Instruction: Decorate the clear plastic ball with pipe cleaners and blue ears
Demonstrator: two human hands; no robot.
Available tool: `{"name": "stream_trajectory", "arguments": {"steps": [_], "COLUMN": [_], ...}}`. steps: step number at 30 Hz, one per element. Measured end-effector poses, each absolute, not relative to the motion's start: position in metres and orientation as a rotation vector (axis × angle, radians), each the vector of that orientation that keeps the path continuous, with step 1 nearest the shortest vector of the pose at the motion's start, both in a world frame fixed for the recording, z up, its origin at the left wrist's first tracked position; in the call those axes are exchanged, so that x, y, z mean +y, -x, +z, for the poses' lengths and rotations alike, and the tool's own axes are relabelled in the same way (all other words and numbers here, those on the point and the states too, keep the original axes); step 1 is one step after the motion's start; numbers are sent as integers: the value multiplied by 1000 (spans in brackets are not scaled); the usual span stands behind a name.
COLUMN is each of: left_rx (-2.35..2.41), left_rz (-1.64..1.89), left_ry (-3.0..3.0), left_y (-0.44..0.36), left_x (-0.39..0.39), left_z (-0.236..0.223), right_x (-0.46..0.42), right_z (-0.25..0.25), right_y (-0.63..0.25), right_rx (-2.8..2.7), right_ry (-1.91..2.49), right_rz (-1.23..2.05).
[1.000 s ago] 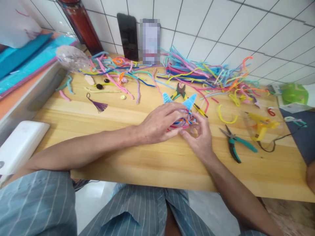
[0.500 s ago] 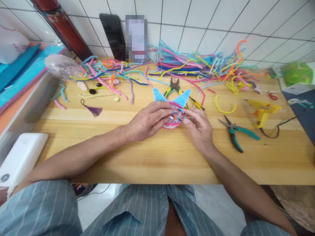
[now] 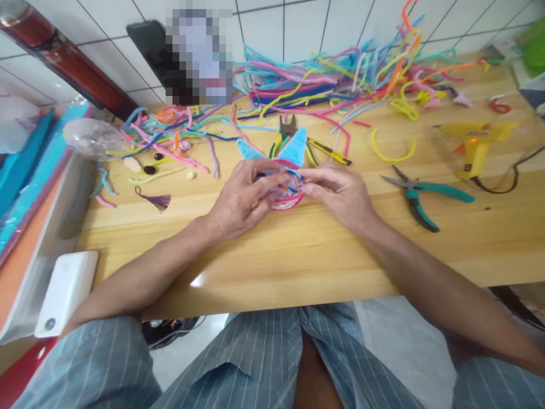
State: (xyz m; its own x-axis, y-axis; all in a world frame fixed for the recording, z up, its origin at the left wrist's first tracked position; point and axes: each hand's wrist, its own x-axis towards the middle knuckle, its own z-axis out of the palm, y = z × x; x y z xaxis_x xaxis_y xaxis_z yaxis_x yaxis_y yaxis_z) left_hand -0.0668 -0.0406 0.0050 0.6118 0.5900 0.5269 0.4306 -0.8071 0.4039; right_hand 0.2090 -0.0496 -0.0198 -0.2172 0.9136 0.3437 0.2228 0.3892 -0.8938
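Observation:
Between my hands is a pipe-cleaner craft with two light-blue pointed ears [image 3: 293,147], a pink rim [image 3: 286,203] and a clear plastic middle. Blue and orange pipe-cleaner strands cross that middle. My left hand [image 3: 244,196] is closed around the craft's left side, its fingers reaching over the front. On the right edge, the thumb and forefinger of my right hand [image 3: 338,190] pinch the end of the strands. The fingers partly cover the craft. Just behind the ears lie pliers [image 3: 288,126] with yellow handles and a yellow utility knife [image 3: 330,151].
Pipe cleaners [image 3: 298,85] are heaped along the tiled wall. To the right lie teal-handled pliers [image 3: 419,190] and a yellow glue gun [image 3: 474,142] with its cord. A purple tassel [image 3: 155,199], a white power bank [image 3: 66,292] and a clear plastic bottle [image 3: 91,138] are on the left.
The head view has turned and tilted, shifting the whole scene. Both hands stay on the craft, and the right fingers still pinch at its right edge.

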Motion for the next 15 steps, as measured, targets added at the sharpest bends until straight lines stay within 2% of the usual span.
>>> {"name": "stream_trajectory", "arguments": {"steps": [15], "left_rx": [1035], "left_rz": [1039], "left_ry": [-2537], "left_y": [57], "left_x": [-41], "left_z": [5], "right_x": [-45], "right_z": [-11], "right_y": [-206], "right_rx": [-1824], "right_ry": [891], "right_rz": [837]}}
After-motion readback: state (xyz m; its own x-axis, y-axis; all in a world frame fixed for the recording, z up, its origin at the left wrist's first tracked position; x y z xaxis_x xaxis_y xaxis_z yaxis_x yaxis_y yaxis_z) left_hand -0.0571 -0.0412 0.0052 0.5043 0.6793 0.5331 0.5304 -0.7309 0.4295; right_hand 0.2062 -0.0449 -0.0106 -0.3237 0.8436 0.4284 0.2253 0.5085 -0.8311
